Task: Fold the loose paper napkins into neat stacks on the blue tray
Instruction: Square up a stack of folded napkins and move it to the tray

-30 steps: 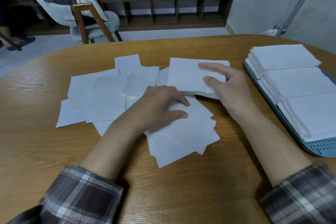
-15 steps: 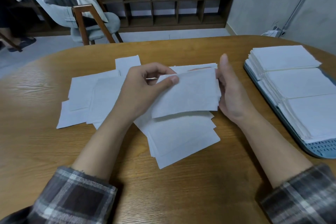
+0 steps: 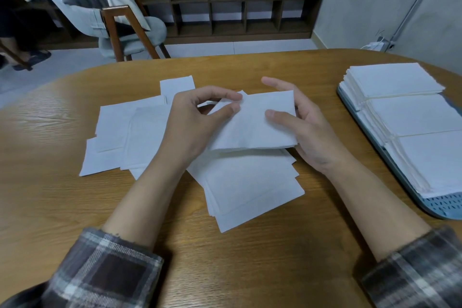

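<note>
Since half a second ago your right hand has turned from standing edge-on beside the napkin bundle to taking hold of it, and the bundle has come lower and lies flatter over the table. The table runs out of the picture at the left, right and bottom. The blue tray at your right is cut by the picture edge and is almost covered by three stacks of folded napkins in a row, so only its left rim and its near perforated corner show. The loose napkins lie spread and overlapping in front of you. Your forearms and the bundle hide part of them, so I cannot count them, and the number of sheets in the bundle is also unclear. Your left hand pinches the bundle's upper left corner between thumb and index finger. Your right hand clamps the right edge, with the thumb on top, most fingers hidden underneath and one finger straight beyond the top edge. The bundle is over the loose napkins, well apart from the tray.
</note>
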`<state>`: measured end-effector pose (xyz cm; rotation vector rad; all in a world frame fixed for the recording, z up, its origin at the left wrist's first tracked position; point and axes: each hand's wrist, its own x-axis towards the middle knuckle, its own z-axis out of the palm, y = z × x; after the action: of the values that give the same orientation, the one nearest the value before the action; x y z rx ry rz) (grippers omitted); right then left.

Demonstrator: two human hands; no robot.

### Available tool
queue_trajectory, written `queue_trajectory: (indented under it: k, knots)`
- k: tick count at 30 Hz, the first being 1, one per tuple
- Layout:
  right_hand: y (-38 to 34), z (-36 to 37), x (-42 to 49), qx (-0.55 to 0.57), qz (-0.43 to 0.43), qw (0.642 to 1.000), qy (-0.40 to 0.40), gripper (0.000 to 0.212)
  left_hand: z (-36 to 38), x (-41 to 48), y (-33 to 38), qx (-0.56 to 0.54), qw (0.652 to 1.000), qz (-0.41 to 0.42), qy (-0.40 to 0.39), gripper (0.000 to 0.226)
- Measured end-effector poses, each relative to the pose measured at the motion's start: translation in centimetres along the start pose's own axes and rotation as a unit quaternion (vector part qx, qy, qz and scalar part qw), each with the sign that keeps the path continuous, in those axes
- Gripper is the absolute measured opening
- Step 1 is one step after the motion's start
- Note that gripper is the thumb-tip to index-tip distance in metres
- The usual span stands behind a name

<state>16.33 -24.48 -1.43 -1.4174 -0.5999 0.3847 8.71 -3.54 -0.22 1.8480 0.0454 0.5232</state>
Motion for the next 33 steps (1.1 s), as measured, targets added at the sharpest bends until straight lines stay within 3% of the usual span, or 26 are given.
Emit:
queue_trajectory:
  k: [5, 8, 10, 12, 14, 16, 19, 22, 26, 31, 33]
  knots:
    - [-0.2, 0.2, 0.0, -0.014, 0.004, 1.0, 0.016, 0.047, 0.2, -0.1, 0.2, 0.013, 1.0, -0.009, 0.003, 0.012]
    - [-0.2, 0.2, -0.1, -0.03, 0.002, 0.999, 0.027, 0.05, -0.2, 0.0, -0.4, 0.106, 0.993, 0.002, 0.044, 0.011]
    - [-0.1, 0.0, 0.1, 0.011, 0.002, 0.999, 0.032, 0.056, -0.5, 0.1, -0.7, 0.155, 0.982, 0.024, 0.106, 0.012]
    - [-0.4, -0.2, 0.1, 0.091, 0.01, 0.995, 0.036, 0.063, -0.6, 0.3, -0.6, 0.136, 0.982, 0.02, 0.128, 0.018]
    - [-0.6, -0.3, 0.1, 0.135, 0.015, 0.99, 0.034, 0.066, -0.3, 0.4, 0.2, 0.04, 0.996, -0.047, 0.066, 0.034]
    - [-0.1, -0.3, 0.3, 0.072, 0.01, 0.996, 0.046, 0.068, 0.0, 0.5, 0.2, -0.046, 0.992, -0.116, -0.027, 0.048]
    - [0.4, -0.2, 0.4, -0.086, -0.003, 0.994, 0.069, 0.068, 0.1, 0.1, 0.3, 0.004, 0.993, -0.076, -0.093, 0.045]
    - [-0.1, -0.3, 0.2, 0.008, 0.025, 0.999, 0.025, 0.066, -0.1, 0.0, -0.3, 0.088, 0.994, -0.01, -0.061, 0.053]
    - [-1.0, -0.9, -0.1, 0.053, 0.058, 0.995, -0.053, 0.037, -0.1, 0.1, -0.9, 0.094, 0.995, -0.014, -0.024, 0.054]
    - [0.3, -1.3, 0.4, -0.035, 0.042, 0.997, 0.062, 0.028, 0.6, -0.2, -0.6, 0.1, 0.993, -0.007, -0.062, 0.064]
    - [0.7, -1.9, 0.5, -0.092, 0.013, 0.988, 0.124, 0.029, 1.1, -0.4, -0.5, 0.187, 0.981, 0.039, -0.043, 0.068]
